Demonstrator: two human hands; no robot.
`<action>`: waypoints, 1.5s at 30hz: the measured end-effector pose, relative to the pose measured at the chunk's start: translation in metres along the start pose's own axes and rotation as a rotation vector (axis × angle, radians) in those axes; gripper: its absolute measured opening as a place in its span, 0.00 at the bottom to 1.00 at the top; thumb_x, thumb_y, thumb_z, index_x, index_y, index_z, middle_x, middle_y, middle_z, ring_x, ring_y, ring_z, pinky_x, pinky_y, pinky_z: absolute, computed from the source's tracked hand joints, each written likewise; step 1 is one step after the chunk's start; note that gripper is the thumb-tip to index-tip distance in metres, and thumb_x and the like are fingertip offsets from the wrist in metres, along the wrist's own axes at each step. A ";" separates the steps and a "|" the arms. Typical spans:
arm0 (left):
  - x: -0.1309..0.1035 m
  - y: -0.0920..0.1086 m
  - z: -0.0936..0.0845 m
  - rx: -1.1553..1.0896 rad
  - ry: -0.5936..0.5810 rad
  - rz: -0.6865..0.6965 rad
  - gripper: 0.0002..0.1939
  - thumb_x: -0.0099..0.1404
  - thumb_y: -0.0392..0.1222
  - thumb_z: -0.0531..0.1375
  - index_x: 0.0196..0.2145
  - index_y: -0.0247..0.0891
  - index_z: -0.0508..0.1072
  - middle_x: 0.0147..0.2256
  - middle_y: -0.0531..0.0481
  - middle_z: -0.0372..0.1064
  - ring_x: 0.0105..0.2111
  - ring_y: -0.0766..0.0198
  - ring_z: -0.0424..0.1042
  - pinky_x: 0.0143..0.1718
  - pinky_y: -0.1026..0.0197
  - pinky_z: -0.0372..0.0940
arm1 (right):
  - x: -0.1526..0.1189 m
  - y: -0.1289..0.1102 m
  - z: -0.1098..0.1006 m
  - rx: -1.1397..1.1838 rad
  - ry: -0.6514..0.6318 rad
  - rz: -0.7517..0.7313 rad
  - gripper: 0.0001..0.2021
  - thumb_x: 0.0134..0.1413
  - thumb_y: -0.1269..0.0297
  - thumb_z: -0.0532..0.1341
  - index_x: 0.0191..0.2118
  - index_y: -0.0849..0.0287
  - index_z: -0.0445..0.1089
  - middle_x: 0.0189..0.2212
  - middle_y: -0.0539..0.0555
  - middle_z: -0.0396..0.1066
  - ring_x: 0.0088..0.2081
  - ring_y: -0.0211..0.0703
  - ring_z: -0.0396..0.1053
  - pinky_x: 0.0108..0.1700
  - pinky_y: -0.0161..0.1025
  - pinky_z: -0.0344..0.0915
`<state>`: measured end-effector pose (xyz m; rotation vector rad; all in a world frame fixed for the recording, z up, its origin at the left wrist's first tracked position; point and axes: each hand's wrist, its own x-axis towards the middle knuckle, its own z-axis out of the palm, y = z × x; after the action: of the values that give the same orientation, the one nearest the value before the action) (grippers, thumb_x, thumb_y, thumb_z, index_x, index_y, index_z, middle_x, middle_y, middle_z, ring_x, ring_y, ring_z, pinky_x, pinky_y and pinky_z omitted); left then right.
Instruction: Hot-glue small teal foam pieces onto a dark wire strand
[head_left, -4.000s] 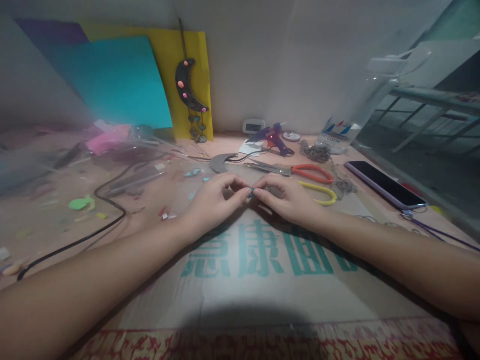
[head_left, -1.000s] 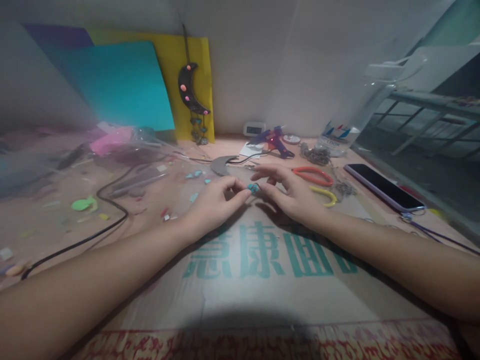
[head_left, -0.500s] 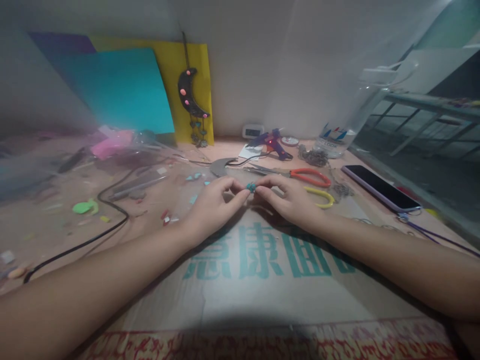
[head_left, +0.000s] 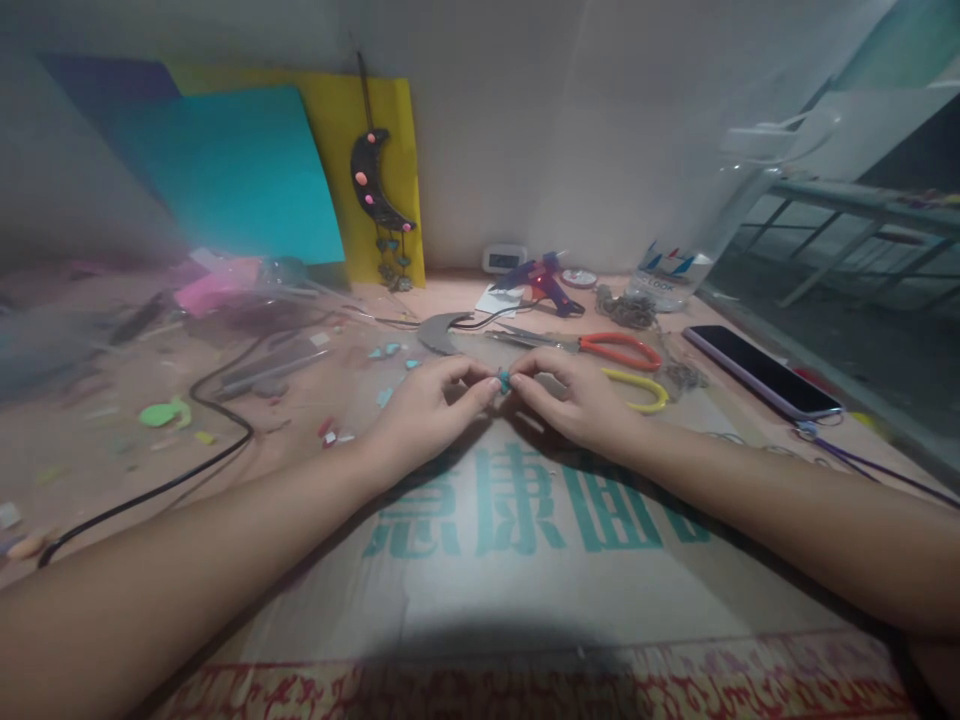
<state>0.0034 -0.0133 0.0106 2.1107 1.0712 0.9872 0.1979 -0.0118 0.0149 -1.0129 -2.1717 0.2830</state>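
Teal bead (head_left: pixel 504 381) sits directly between the two hands, just above the cardboard (head_left: pixel 525 580), at the meeting point of their fingertips. Left hand (head_left: pixel 424 410) approaches from the left, right hand (head_left: pixel 581 400) from the right; both are equally near. Each hand's thumb and forefinger are closed together, pinching the bead. Its long axis cannot be made out. Scissors (head_left: pixel 600 347) lie just beyond the right hand.

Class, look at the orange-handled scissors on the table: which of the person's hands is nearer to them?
Right. The right hand lies just in front of the orange-handled scissors, near their handles. The left hand lies farther off to the left, across the small teal piece both hands pinch.
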 end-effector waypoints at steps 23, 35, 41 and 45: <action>-0.001 -0.007 0.003 0.186 -0.007 0.106 0.08 0.65 0.41 0.57 0.30 0.37 0.73 0.32 0.51 0.73 0.34 0.63 0.70 0.38 0.60 0.61 | -0.002 0.007 0.006 0.411 -0.153 0.157 0.15 0.58 0.71 0.55 0.51 0.59 0.65 0.37 0.53 0.73 0.33 0.37 0.71 0.35 0.35 0.67; 0.000 -0.001 0.001 0.175 0.005 0.019 0.08 0.63 0.41 0.56 0.28 0.37 0.71 0.30 0.51 0.73 0.32 0.62 0.70 0.36 0.61 0.61 | -0.003 0.000 0.000 0.043 0.070 0.011 0.05 0.57 0.65 0.60 0.35 0.61 0.72 0.29 0.52 0.75 0.30 0.38 0.70 0.33 0.34 0.64; 0.001 -0.002 0.001 0.143 0.024 -0.008 0.09 0.64 0.42 0.56 0.29 0.37 0.72 0.30 0.52 0.73 0.33 0.62 0.70 0.36 0.61 0.62 | -0.003 0.001 0.000 0.030 0.059 -0.044 0.05 0.58 0.65 0.60 0.35 0.60 0.71 0.28 0.52 0.74 0.29 0.37 0.69 0.32 0.34 0.64; 0.001 -0.002 0.000 0.130 0.033 -0.004 0.09 0.64 0.42 0.56 0.29 0.37 0.71 0.30 0.52 0.73 0.33 0.63 0.70 0.37 0.61 0.62 | -0.003 -0.001 0.000 0.036 0.058 0.014 0.04 0.57 0.66 0.60 0.34 0.60 0.70 0.28 0.51 0.74 0.29 0.38 0.69 0.32 0.34 0.63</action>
<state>0.0031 -0.0113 0.0088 2.2014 1.1835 0.9775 0.1985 -0.0143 0.0140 -1.0043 -2.1015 0.2945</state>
